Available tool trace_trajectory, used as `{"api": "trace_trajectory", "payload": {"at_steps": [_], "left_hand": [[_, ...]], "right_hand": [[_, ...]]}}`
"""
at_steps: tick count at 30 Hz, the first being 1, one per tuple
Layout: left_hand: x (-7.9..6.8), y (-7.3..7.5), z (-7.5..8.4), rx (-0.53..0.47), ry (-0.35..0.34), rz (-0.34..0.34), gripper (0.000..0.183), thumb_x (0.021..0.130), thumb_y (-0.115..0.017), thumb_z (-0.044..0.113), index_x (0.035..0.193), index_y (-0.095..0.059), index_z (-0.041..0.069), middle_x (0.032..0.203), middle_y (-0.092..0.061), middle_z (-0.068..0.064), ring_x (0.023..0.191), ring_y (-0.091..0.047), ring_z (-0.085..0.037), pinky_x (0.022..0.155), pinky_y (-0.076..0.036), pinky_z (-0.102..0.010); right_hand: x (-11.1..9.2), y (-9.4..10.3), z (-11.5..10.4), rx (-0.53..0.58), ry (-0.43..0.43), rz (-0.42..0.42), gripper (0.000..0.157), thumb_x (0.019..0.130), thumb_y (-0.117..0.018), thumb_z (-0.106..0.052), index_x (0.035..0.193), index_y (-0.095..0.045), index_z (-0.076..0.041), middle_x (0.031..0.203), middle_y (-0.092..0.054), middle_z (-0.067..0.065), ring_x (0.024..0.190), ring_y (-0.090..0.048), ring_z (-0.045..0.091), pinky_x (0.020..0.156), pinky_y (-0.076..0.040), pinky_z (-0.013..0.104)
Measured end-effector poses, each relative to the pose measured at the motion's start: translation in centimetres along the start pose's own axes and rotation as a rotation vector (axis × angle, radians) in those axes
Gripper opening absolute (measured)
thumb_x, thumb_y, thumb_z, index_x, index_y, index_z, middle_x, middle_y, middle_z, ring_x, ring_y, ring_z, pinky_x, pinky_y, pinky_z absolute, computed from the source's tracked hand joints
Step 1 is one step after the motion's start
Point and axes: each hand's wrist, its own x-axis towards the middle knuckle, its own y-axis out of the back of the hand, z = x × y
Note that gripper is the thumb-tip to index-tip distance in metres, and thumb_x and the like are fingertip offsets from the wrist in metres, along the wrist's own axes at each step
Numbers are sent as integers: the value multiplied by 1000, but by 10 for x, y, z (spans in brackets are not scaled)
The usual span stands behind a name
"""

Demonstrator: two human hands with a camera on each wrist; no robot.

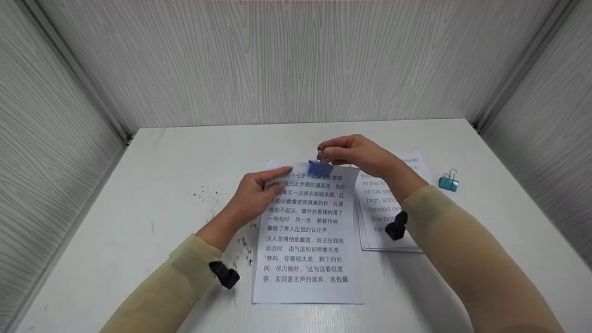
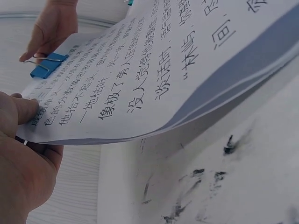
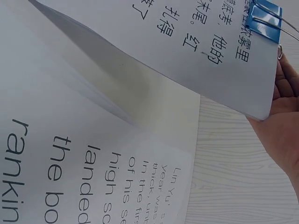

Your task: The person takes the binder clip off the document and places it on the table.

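A stack of printed paper [image 1: 305,240] with Chinese text is tilted, its upper end raised off the table. My left hand [image 1: 253,193] grips its left edge near the top, thumb on the printed face and fingers underneath, as the left wrist view shows. A blue binder clip [image 1: 319,169] sits over the middle of the top edge, its wire handles [image 3: 275,19] extending past the paper. At those handles, my right hand [image 1: 363,155] pinches the clip from the far side of the sheets. Part of that hand is hidden behind the paper in the right wrist view.
A second stack [image 1: 384,226], printed in English, lies to the right, partly under my right forearm. Farther right stands a teal binder clip [image 1: 448,182]. Dark smudges [image 1: 243,243] mark the white table left of the paper. Grey wood-grain panels [image 1: 296,64] enclose the back and sides.
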Motion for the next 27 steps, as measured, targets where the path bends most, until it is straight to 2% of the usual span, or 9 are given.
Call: {"api": "trace_trajectory", "payload": {"at_steps": [6,10,13,20,25,27], "left_hand": [[7,2,-27,-1,-10,26,41,98,-56,6,139,-56,15,132,-61,-10,111,-63,-31,93,-50,-46],[9,2,-34,20,0,66,40,98,-59,9,136,-59,22,130,-62,-2,109,-64,-24,90,-52,-36],[9,3,-37,32,4,88,40,97,-60,11,135,-60,25,130,-62,2,112,-63,-18,89,-52,-31],[12,7,-44,22,39,115,40,97,-60,13,135,-60,25,135,-58,2,112,-62,-18,85,-54,-29],[14,10,-46,44,69,133,39,97,-61,15,135,-59,25,140,-54,4,122,-54,-15,100,-45,-31],[14,10,-47,47,87,139,40,98,-60,15,136,-59,25,141,-53,5,125,-52,-13,104,-41,-32]], "right_hand": [[-2,13,11,11,47,112,40,98,-61,-21,132,-58,-1,128,-61,20,121,-54,37,108,-36,48],[-14,27,13,-18,65,193,42,95,-64,-28,130,-61,-4,125,-63,18,117,-57,32,108,-35,49],[-28,40,15,-53,54,236,43,94,-65,-32,130,-62,-7,124,-63,16,116,-59,28,109,-34,50],[-68,69,22,-82,11,283,45,97,-61,-32,133,-58,-6,128,-60,21,116,-58,30,103,-43,36],[-101,83,22,-127,-7,305,45,101,-55,-27,137,-52,-1,130,-55,27,117,-56,34,105,-39,48],[-116,88,22,-162,-30,330,46,101,-54,-29,137,-52,-1,130,-56,26,116,-57,32,105,-40,48]]}}
